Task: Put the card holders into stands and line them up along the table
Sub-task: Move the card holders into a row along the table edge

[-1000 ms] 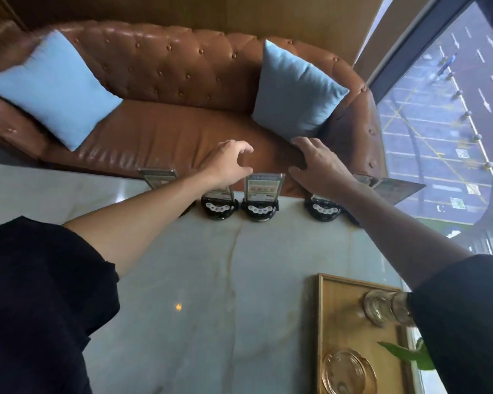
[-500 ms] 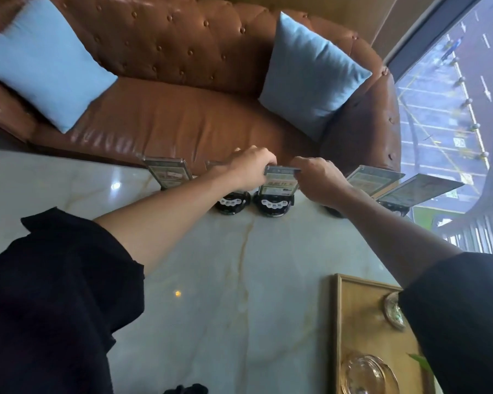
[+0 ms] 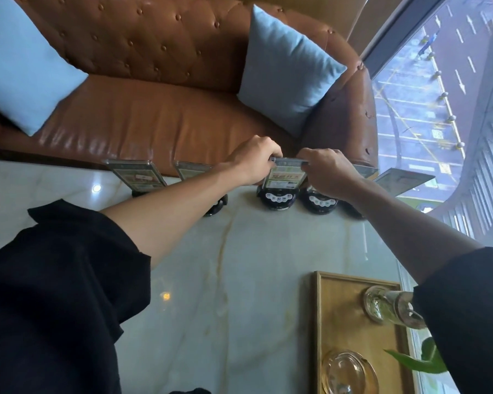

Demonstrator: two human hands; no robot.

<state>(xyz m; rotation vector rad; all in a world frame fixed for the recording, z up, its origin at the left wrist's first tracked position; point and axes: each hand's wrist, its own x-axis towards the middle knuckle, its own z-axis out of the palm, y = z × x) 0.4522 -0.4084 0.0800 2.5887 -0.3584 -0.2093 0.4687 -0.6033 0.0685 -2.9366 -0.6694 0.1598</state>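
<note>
Several clear card holders in round black stands run along the far edge of the marble table [image 3: 239,280]. The middle card holder [image 3: 286,177] stands upright in its black stand [image 3: 278,198]. My left hand [image 3: 255,159] pinches its top left corner and my right hand [image 3: 326,172] pinches its top right corner. To the left stand two more card holders [image 3: 137,176] [image 3: 191,170], the second partly behind my left forearm. Right of my right hand sits another black stand [image 3: 319,203], its card hidden, and one more card holder [image 3: 404,180].
A brown leather sofa [image 3: 154,120] with two light blue cushions [image 3: 285,69] lies just beyond the table edge. A wooden tray [image 3: 345,322] with glassware [image 3: 387,305] and a green plant leaf [image 3: 419,362] sits near right. A large window [image 3: 444,95] is on the right.
Both hands came down from above the row and closed on the top corners of the middle card holder. The camera view shifted left and closer to the table edge.
</note>
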